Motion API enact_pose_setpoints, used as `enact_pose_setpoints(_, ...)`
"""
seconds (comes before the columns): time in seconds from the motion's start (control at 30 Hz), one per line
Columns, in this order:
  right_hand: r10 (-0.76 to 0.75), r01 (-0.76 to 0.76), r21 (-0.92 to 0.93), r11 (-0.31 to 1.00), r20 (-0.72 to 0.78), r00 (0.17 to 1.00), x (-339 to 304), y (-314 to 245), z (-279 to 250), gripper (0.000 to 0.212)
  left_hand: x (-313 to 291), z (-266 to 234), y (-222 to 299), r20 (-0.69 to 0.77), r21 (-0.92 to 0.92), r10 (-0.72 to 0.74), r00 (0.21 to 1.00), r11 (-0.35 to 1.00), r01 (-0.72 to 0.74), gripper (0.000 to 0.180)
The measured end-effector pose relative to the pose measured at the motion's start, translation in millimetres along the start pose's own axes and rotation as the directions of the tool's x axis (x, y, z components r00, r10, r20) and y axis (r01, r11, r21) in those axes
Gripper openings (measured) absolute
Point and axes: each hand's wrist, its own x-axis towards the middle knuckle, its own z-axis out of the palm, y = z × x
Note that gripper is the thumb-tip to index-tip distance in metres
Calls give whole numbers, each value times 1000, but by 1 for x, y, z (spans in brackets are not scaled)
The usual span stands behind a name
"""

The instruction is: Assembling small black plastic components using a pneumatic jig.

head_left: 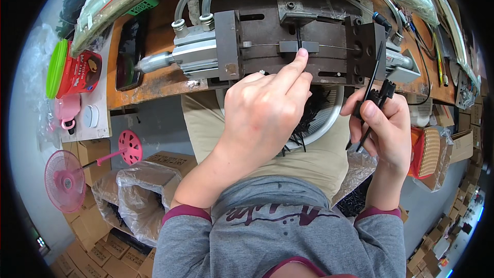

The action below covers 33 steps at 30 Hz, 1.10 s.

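My left hand [267, 103] reaches over a metal fixture, its index finger stretched out and its other fingers curled. That fingertip touches a small grey block [287, 47] at the fixture's middle, beside a thin black strip [298, 35] standing across it. My left thumb is hidden. To the right of the fixture's front, my right hand [388, 123] is closed around several black plastic pieces [380, 94] with long thin stems and chunky clip-like heads. One stem points up past the fixture's right end block [368, 46].
A white basket [337, 116] of black pieces stands between my knees. Pneumatic cylinders [195, 54] with clear hoses flank the fixture. A phone [131, 51], a red tub [85, 72] and a pink fan [65, 181] are at left. Plastic-lined boxes [144, 190] stand below.
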Motion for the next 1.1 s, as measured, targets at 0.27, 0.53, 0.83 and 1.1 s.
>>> enact_pose_setpoints(0.27,41,-42,-145,988,-12,999,1,1,5,18,-1,4,-3,-51,-115,-17,999,993,11,27)
enact_pose_setpoints(0.53,106,-95,-177,980,56,993,6,-2,9,20,-13,-2,1,34,-680,-344,938,680,274,27)
enact_pose_setpoints(0.83,-57,89,-168,982,183,981,9,15,12,20,-21,-13,-3,281,-958,-227,932,-10,287,38)
enact_pose_setpoints(1.1,-8,12,-17,1000,236,972,10,16,15,19,-24,-19,7,342,-933,-363,867,-20,360,51)
